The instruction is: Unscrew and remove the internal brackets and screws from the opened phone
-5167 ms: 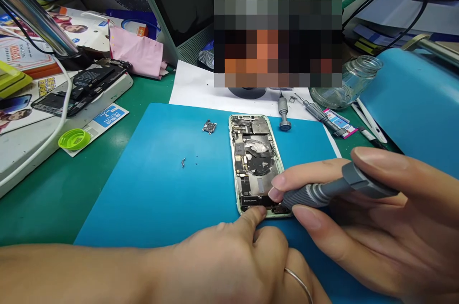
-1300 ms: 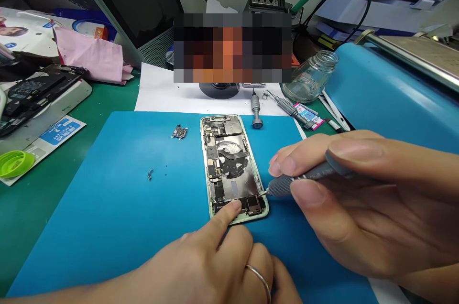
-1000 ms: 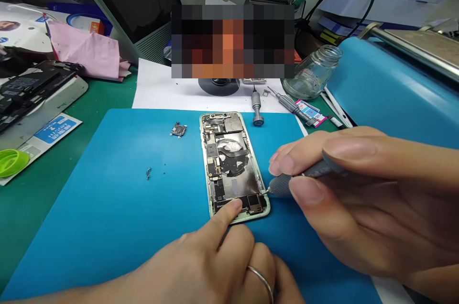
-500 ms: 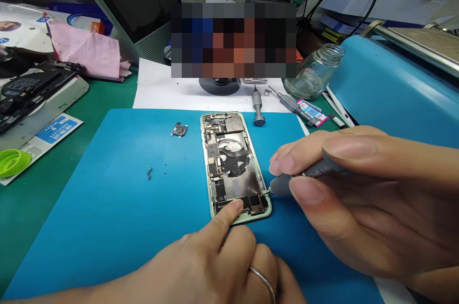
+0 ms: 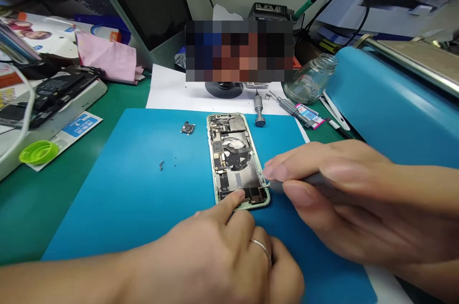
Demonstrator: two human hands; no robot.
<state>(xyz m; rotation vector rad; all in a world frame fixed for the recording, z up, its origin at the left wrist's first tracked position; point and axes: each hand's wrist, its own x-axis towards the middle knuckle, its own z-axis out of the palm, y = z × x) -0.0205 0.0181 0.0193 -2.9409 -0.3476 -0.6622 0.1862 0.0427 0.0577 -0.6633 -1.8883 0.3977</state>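
An opened phone with a pale green frame lies on the blue mat, its inner parts exposed. My left hand holds it down: the index fingertip presses on the phone's lower end and the other fingers are curled closed. In my right hand, a slim grey screwdriver is pinched between thumb and fingers. Its tip meets the phone's right edge near the bottom; the exact contact point is too small to make out. To the left lie a small camera-like module and some tiny metal parts.
Behind the phone stands another screwdriver, with more tools beside it. A glass jar leans at the back right. At left are a green cap and a pink cloth. The blue mat covers the middle.
The view has shifted, so the left side of the bench shows more. The screwdriver is still at the phone's lower right edge, and my left index finger remains on the phone.
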